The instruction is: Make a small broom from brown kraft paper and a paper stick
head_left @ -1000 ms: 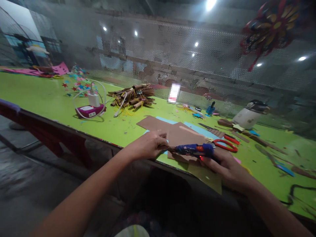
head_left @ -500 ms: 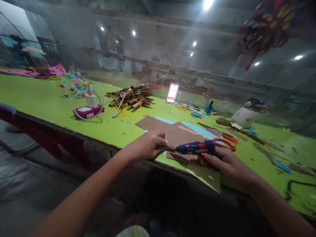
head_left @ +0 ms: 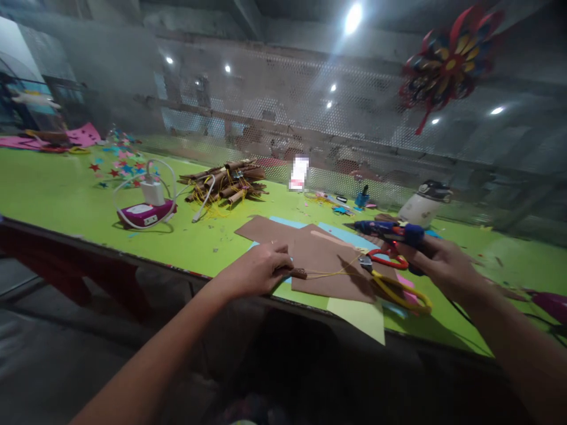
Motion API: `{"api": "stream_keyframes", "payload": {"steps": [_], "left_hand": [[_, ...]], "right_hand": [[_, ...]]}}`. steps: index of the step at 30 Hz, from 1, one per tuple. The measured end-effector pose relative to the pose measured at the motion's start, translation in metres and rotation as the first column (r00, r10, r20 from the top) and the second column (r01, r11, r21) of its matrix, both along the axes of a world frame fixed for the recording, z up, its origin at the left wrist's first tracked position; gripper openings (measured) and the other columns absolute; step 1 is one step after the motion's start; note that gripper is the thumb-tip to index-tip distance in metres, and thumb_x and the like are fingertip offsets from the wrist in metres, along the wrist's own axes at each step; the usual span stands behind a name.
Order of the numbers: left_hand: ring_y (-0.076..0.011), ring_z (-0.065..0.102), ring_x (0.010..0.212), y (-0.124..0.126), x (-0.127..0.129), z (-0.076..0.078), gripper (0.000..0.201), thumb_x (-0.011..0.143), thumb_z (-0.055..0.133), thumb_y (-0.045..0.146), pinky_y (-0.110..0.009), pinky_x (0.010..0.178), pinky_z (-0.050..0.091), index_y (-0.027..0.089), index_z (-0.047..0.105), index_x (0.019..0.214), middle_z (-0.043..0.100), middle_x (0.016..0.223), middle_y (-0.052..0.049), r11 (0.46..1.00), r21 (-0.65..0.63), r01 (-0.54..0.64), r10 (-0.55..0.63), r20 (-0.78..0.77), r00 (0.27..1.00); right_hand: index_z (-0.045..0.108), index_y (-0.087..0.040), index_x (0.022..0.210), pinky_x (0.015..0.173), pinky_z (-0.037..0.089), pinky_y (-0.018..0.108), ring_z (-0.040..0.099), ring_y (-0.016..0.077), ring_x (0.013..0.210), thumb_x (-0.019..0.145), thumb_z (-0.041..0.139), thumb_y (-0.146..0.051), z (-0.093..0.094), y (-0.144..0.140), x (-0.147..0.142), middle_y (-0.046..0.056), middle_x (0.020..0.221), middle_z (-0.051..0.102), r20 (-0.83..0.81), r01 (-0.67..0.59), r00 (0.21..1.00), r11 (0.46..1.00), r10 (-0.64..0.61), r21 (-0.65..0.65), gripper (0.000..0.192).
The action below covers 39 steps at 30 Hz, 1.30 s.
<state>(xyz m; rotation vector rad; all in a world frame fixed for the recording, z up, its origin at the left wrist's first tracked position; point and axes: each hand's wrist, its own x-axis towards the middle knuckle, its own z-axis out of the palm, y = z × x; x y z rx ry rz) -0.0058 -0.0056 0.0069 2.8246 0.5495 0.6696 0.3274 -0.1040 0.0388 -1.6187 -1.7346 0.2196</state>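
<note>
Hands over the near edge of a green tabletop. Left hand low at the front edge, fingers closed around a small brown roll whose tip pokes out to the right, resting on a brown sheet. Right hand raised above the tabletop, well apart from the left, fingers wrapped tight on a blue glue gun with nozzle pointing left. Thin yellow thread running from the brown roll across the sheet toward the right. Red-handled scissors just beneath the glue gun, yellow-handled scissors lying nearer the edge, partly over a pink scrap. Pale yellow-green paper hanging over the front edge below the brown sheet, light blue paper showing behind it. Farther back on the left, a white charger block on a magenta power bank with a looped white cable, and beside that a heap of brown rolled sticks tangled with yellow thread. Scattered coloured stars at far left. White pot with dark lid at the back right. Perforated mesh screen behind the tabletop, red and yellow paper pinwheel hanging at upper right.
</note>
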Motion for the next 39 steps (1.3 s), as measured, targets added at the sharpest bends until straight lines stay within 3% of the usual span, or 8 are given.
{"api": "stream_keyframes", "payload": {"steps": [3, 6, 19, 26, 28, 30, 32, 39], "left_hand": [[-0.0155, 0.055, 0.075, 0.001, -0.002, -0.001, 0.027, 0.091, 0.044, 0.027, -0.025, 0.067, 0.040, 0.017, 0.069, 0.091, 0.056, 0.081, -0.007, 1.000, 0.011, -0.005, 0.005, -0.004, 1.000], [-0.0158, 0.055, 0.075, 0.003, -0.003, -0.003, 0.025, 0.091, 0.045, 0.026, -0.026, 0.066, 0.040, 0.019, 0.069, 0.091, 0.056, 0.082, -0.006, 1.000, 0.022, -0.012, 0.012, -0.002, 1.000], [-0.0148, 0.054, 0.074, 0.002, -0.004, -0.001, 0.025, 0.090, 0.045, 0.025, -0.025, 0.065, 0.041, 0.020, 0.069, 0.091, 0.056, 0.083, -0.006, 1.000, 0.018, -0.017, 0.017, 0.008, 1.000], [-0.0157, 0.054, 0.077, 0.001, 0.000, -0.001, 0.025, 0.090, 0.045, 0.024, -0.026, 0.068, 0.040, 0.021, 0.070, 0.096, 0.056, 0.083, -0.006, 1.000, 0.012, -0.010, 0.010, -0.018, 1.000], [-0.0157, 0.055, 0.077, 0.001, 0.001, -0.002, 0.024, 0.090, 0.046, 0.024, -0.026, 0.068, 0.040, 0.020, 0.069, 0.094, 0.057, 0.083, -0.006, 1.000, 0.017, -0.009, 0.010, -0.020, 1.000], [-0.0155, 0.055, 0.076, 0.001, 0.001, -0.003, 0.022, 0.089, 0.047, 0.024, -0.025, 0.067, 0.040, 0.016, 0.068, 0.090, 0.057, 0.084, -0.006, 0.999, 0.032, -0.013, 0.013, -0.015, 1.000], [-0.0153, 0.055, 0.076, 0.001, 0.001, -0.003, 0.021, 0.088, 0.048, 0.023, -0.025, 0.067, 0.040, 0.014, 0.067, 0.087, 0.058, 0.084, -0.007, 0.998, 0.051, -0.022, 0.022, -0.012, 1.000], [-0.0149, 0.054, 0.072, 0.000, 0.002, -0.001, 0.022, 0.088, 0.049, 0.024, -0.025, 0.064, 0.038, 0.014, 0.067, 0.080, 0.058, 0.078, -0.006, 0.995, 0.090, -0.052, 0.056, -0.039, 0.998]], "right_hand": [[0.062, -0.016, 0.106, 0.077, 0.046, 0.037, 0.059, 0.0260, 0.089, 0.080, 0.058, -0.043, -0.004, 0.034, 0.016, 0.010, 0.100, 0.065, 0.259, 0.064, 0.960, 0.984, -0.106, 0.164, 0.038], [0.062, -0.012, 0.105, 0.087, 0.043, 0.039, 0.053, 0.0282, 0.102, 0.078, 0.059, -0.037, -0.016, 0.069, 0.037, 0.015, 0.109, 0.059, 0.543, 0.144, 0.808, 0.971, -0.228, 0.192, 0.037], [0.070, -0.015, 0.089, 0.081, 0.040, 0.029, 0.056, 0.0239, 0.092, 0.066, 0.067, -0.023, -0.034, 0.143, 0.065, 0.010, 0.092, 0.066, 0.661, 0.259, 0.717, 0.965, -0.221, 0.041, 0.024], [0.065, -0.013, 0.102, 0.087, 0.040, 0.036, 0.053, 0.0261, 0.102, 0.083, 0.054, -0.030, -0.008, 0.088, 0.018, 0.015, 0.107, 0.061, 0.605, 0.147, 0.784, 0.988, -0.142, 0.040, 0.028], [0.062, -0.017, 0.103, 0.084, 0.042, 0.032, 0.054, 0.0213, 0.098, 0.087, 0.051, -0.031, -0.001, 0.054, -0.023, 0.011, 0.106, 0.060, 0.565, -0.128, 0.820, 0.991, 0.090, 0.028, 0.024], [0.062, -0.018, 0.096, 0.081, 0.042, 0.033, 0.052, 0.0209, 0.095, 0.088, 0.050, -0.029, 0.000, 0.022, -0.065, 0.010, 0.100, 0.059, 0.571, -0.387, 0.752, 0.922, 0.330, -0.023, 0.019], [0.061, -0.017, 0.085, 0.076, 0.041, 0.033, 0.050, 0.0209, 0.088, 0.089, 0.048, -0.025, -0.005, 0.000, -0.098, 0.009, 0.090, 0.059, 0.649, -0.455, 0.650, 0.887, 0.395, -0.084, 0.016], [0.061, -0.013, 0.087, 0.068, 0.038, 0.034, 0.049, 0.0212, 0.080, 0.085, 0.047, -0.009, -0.020, -0.005, -0.129, 0.011, 0.091, 0.059, 0.838, -0.315, 0.446, 0.931, 0.316, -0.183, 0.014]]}}
